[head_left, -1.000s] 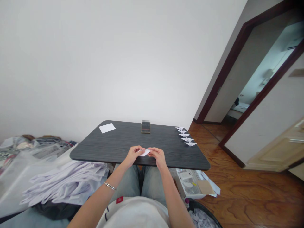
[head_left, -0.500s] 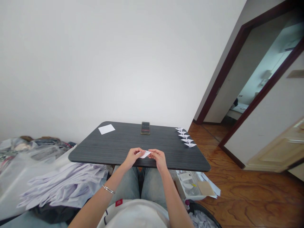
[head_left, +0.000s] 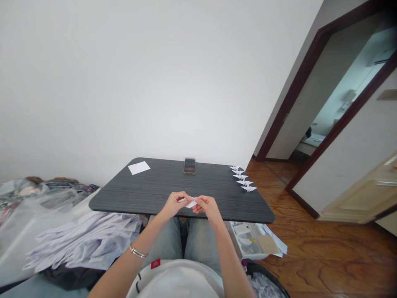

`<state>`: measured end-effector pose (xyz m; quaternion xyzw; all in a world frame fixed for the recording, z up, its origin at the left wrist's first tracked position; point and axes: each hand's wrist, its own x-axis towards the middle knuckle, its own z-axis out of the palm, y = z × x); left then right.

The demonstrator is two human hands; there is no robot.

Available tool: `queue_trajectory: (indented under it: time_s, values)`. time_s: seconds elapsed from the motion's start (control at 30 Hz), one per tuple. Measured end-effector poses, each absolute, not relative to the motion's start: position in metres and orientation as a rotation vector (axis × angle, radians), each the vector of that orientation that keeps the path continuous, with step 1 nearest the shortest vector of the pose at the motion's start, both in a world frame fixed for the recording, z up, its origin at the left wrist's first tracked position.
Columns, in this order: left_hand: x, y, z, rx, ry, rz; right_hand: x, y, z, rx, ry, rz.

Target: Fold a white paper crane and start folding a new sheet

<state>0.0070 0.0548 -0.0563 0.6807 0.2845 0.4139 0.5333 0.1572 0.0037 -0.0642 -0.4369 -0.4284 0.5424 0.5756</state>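
Pinching paper (head_left: 190,204) near table's edge (head_left: 124,210), away from cranes (head_left: 240,176).

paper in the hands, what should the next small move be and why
Probably a light squeeze along the paper with the right hand, to firm any crease: the left hand pinches the opposite side, and the piece looks folded, showing much smaller than the flat sheet. The crease itself is too small to make out.
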Motion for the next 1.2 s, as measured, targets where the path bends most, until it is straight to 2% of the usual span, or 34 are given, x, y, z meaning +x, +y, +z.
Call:
queue_trajectory:
  time_s: [0.3, 0.6, 0.83, 1.2]
  values:
    - [0.004, 0.041, -0.027, 1.65, 0.65, 0.894, 0.163, -0.012, -0.039, -1.006, -1.038, 1.364]
    - [-0.002, 0.038, -0.013, 1.425, 0.555, 0.848, 0.164, -0.014, -0.038, -1.04, -1.045, 1.247]
    - [0.006, 0.033, -0.011, 1.5, 0.721, 0.906, 0.161, -0.016, -0.032, -1.045, -1.049, 1.19]
    - [0.003, 0.018, 0.014, 1.395, 0.755, 0.747, 0.159, -0.029, -0.019, -1.031, -1.072, 1.217]
